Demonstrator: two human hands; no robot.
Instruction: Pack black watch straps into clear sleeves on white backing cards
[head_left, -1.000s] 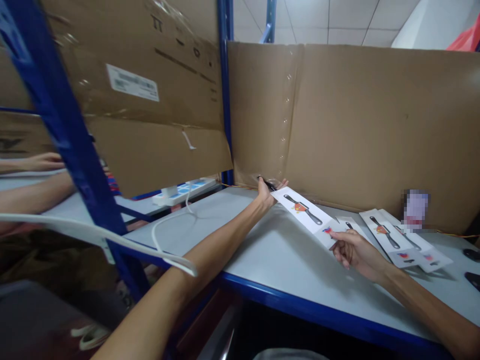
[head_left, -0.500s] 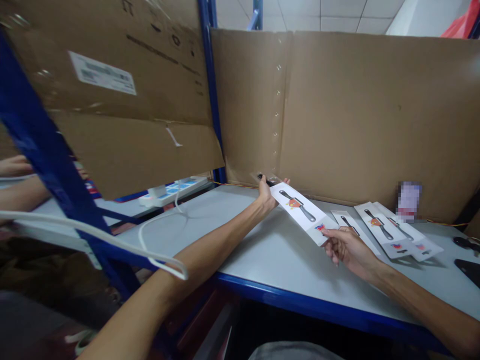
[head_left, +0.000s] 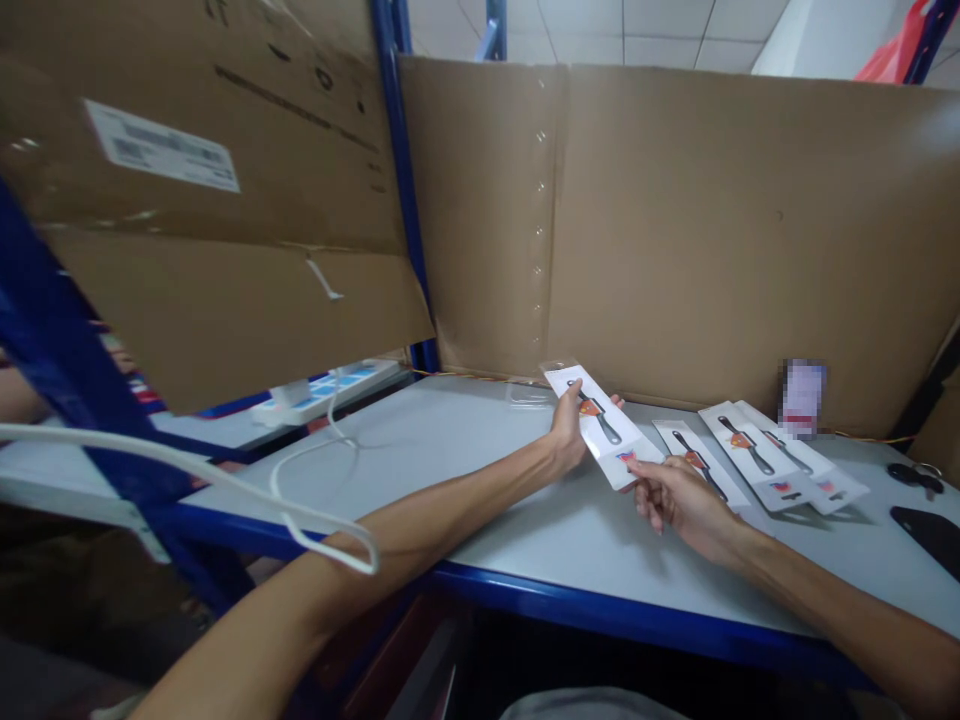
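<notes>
Lying beside the held card [head_left: 604, 425]: more cards [head_left: 765, 460] against cardboard wall [head_left: 712, 230]. Left hand [head_left: 568, 435] and right hand [head_left: 667, 495] grip its ends, arms outstretched.

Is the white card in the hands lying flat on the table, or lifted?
Lifted: the left hand and right hand hold the white card tilted above the table.

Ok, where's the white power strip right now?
In the head view, the white power strip lies on the left, on the neighbouring bench under the hanging cardboard flap, beside the blue upright.
</notes>
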